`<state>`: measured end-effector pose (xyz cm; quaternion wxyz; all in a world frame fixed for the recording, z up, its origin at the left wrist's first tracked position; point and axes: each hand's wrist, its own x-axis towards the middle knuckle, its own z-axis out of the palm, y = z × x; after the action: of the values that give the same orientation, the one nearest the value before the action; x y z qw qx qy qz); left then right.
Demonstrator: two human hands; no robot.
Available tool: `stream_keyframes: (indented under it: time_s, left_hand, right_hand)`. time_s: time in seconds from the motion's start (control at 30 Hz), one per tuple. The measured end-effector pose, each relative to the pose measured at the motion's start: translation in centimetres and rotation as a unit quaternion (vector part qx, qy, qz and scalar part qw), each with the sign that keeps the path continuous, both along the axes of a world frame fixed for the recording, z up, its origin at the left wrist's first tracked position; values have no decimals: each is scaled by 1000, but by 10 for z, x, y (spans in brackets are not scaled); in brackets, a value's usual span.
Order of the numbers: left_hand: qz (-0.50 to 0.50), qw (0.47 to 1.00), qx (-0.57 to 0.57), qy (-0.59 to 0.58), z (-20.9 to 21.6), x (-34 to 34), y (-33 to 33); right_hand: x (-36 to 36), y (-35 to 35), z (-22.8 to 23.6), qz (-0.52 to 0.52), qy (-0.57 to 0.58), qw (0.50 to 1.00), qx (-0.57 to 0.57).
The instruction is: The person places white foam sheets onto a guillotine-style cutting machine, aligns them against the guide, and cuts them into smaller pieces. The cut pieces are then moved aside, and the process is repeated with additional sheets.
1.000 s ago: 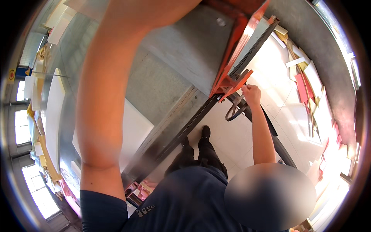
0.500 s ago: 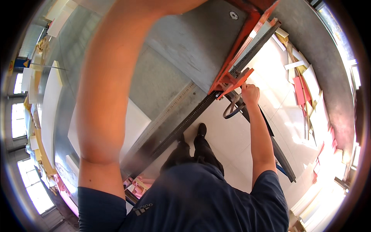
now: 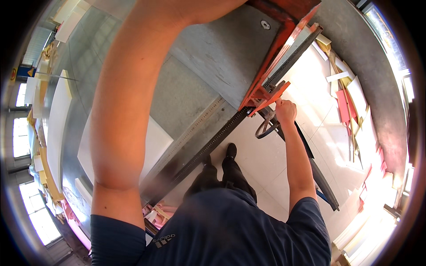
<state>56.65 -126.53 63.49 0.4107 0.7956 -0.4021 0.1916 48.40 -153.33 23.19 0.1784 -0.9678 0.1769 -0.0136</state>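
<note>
Left hand (image 3: 208,9) sits farther right, grip unseen. Right hand (image 3: 286,111) curls closed at orange bracket (image 3: 277,95): likely heavy, stiff; we'd hold its end.

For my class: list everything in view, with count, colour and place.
Table: one, grey, left-centre
Plate: one, grey, upper centre
Frame: one, red, plate's right edge
Bracket: one, red, frame's lower end
Hoop: one, dark, below bracket
Toothed rail: one, black, diagonal, centre
Slabs: at least two, white, left
Floor: one, pale, centre-right
Scraps: many, mixed colours, right, lower left
Windows: several, bright, left and upper right
Shirt: one, navy, bottom centre
Trousers: one, black, lower centre
Shoes: two, black, below rail
Arms: two, bare, left and right
Left grip: one, bare, cut by top edge
Right grip: one, bare, closed beside bracket
</note>
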Motion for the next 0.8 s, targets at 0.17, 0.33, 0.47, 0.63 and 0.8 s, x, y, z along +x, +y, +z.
stream_keyframes:
  time_s: [0.17,0.33,0.47,0.63,0.8]
  left_hand:
    - [9,1000,13,-20,9,-10,14]
    - [23,999,-5,39,1,1,4]
    - [56,997,41,20,18,-18,6]
    - [27,996,50,-62,13,-16,-2]
    - [84,989,116,-28,12,-12,13]
  right_hand:
    - [12,23,25,32,85,995,-37]
    - [74,5,16,128,15,988,87]
    - [137,6,-53,198,74,917,339]
    - [156,5,-54,153,155,924,314]
    - [163,15,-61,150,146,926,316]
